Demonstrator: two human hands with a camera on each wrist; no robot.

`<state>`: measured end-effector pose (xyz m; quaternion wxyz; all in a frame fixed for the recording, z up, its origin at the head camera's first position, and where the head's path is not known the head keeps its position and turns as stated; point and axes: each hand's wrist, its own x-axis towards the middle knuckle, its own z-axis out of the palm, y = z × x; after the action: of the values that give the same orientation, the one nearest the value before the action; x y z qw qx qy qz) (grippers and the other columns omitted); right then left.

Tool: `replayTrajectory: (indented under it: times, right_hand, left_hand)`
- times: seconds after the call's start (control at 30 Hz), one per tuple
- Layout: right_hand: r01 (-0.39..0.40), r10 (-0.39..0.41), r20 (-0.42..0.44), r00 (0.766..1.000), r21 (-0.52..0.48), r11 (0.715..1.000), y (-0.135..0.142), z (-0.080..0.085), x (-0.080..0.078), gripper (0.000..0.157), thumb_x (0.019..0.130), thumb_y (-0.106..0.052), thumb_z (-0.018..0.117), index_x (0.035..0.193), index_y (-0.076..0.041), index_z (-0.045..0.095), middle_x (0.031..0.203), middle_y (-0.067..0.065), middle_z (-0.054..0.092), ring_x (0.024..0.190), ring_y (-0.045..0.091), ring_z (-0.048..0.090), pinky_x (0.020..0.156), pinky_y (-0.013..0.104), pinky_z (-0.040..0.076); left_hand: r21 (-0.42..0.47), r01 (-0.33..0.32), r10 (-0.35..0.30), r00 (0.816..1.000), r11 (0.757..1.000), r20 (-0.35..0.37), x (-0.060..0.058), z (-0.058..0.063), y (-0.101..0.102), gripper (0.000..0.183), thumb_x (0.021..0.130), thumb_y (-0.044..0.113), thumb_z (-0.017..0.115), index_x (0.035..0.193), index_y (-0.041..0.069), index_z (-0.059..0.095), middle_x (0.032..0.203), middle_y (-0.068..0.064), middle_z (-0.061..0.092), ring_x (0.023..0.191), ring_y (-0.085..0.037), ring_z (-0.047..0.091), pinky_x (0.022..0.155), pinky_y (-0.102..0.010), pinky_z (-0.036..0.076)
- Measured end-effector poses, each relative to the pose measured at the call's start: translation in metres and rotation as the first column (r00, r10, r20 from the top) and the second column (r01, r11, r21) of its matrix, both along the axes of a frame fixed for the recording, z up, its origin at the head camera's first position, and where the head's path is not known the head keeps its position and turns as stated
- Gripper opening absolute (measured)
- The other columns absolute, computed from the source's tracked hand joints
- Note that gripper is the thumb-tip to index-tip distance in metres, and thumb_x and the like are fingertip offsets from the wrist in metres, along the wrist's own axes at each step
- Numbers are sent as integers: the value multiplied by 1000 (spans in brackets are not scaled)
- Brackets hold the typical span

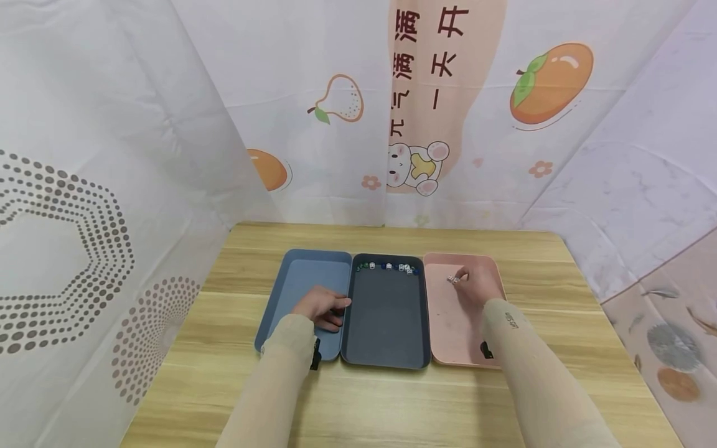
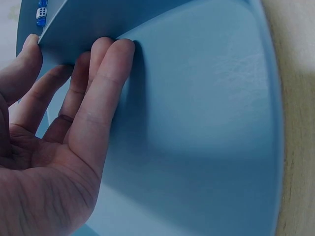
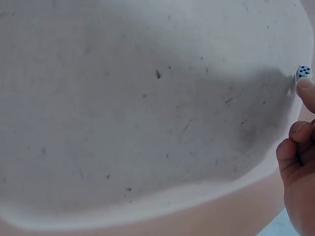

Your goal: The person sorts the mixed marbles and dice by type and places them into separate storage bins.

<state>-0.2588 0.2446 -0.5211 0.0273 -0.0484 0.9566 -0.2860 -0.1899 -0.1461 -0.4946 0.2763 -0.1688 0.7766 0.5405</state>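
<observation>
In the pink tray [image 1: 448, 330], my right hand [image 1: 478, 285] pinches a white die [image 3: 304, 72] with blue dots by the thumb tip. The other fingers [image 3: 300, 132] are curled in below it. White dice [image 1: 450, 279] show at the fingertips in the head view. My left hand [image 1: 322, 307] is over the blue tray [image 1: 319, 256] at its right side, holding no small piece. Its thumb [image 2: 29, 54] is right at the rim beside the dark tray, and the loosely extended fingers [image 2: 98, 93] reach down inside by the wall.
Along the far edge of the dark tray [image 1: 386, 323] lie white dice [image 1: 389, 266] and small blue and green pieces [image 1: 364, 265]. The three trays stand side by side on a wood-grain table [image 1: 381, 410]. A printed curtain [image 1: 336, 168] hangs behind the table.
</observation>
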Motion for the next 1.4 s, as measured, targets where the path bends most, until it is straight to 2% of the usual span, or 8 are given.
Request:
replayTrajectory:
  times: [0.23, 0.6, 0.77, 0.9, 1.0, 1.23, 1.3, 1.4]
  right_hand:
    - [28, -25, 126, 992, -25, 999, -1, -2, 0, 12, 94, -13, 74, 97, -1, 76, 82, 6, 68, 73, 21, 56, 62, 30, 44]
    - [49, -42, 155, 987, -38, 998, -1, -4, -1, 15, 91, -5, 74, 104, 2, 75, 89, 9, 71, 76, 21, 59, 65, 29, 48]
    - [30, -25, 104, 994, -49, 998, 2, -5, 0, 18, 92, -12, 75, 104, 2, 75, 93, 12, 74, 78, 23, 61, 70, 35, 50]
    - [38, -38, -8, 999, -50, 998, 3, -4, 1, 20, 88, -17, 79, 100, -2, 78, 94, 12, 76, 75, 24, 63, 70, 37, 52]
    - [36, -39, -84, 996, -42, 998, 3, -2, 0, 18, 86, -16, 80, 99, -3, 80, 90, 11, 75, 69, 24, 61, 63, 36, 50]
    - [39, -35, -105, 994, 34, 999, -3, 8, -1, 19, 90, -24, 75, 105, -14, 80, 94, 4, 75, 80, 24, 61, 69, 39, 51]
    - [10, -5, -97, 995, 59, 998, -7, 10, -2, 21, 91, -26, 73, 108, -15, 80, 93, 3, 75, 82, 23, 62, 72, 39, 51]
    - [-47, 48, -67, 997, 21, 999, -12, 11, -2, 26, 94, -23, 70, 116, -11, 77, 93, 6, 74, 82, 24, 61, 71, 38, 50]
  left_hand:
    - [11, -8, 8, 1000, 1000, 4, 0, 0, 0, 47, 98, 20, 73, 140, 4, 62, 112, -18, 68, 82, -28, 70, 69, -40, 64]
    - [31, -14, 13, 1000, 999, 8, -3, -2, 0, 46, 98, 20, 73, 140, 4, 63, 112, -18, 67, 82, -29, 70, 69, -40, 64]
    - [34, -19, 19, 1000, 999, 9, -2, -1, 0, 44, 98, 19, 73, 138, 4, 64, 111, -18, 67, 80, -28, 69, 70, -41, 64]
    - [39, -18, 18, 1000, 999, 7, -1, -2, -1, 45, 98, 19, 72, 140, 4, 63, 111, -18, 67, 78, -27, 69, 69, -40, 64]
    - [36, -12, 12, 1000, 999, -8, 1, 0, 0, 46, 99, 19, 71, 141, 3, 62, 111, -18, 67, 77, -27, 68, 68, -40, 64]
    - [26, 20, -19, 998, 999, -55, 5, 5, 2, 48, 101, 23, 68, 144, 5, 59, 114, -17, 67, 74, -25, 67, 67, -41, 63]
    - [19, 24, -23, 998, 1000, -57, 5, 4, 2, 49, 101, 25, 68, 144, 4, 59, 115, -17, 67, 75, -26, 67, 66, -41, 63]
    - [10, 27, -27, 998, 1000, -58, 3, 3, 1, 51, 100, 30, 68, 143, 4, 60, 117, -17, 66, 77, -26, 68, 65, -41, 63]
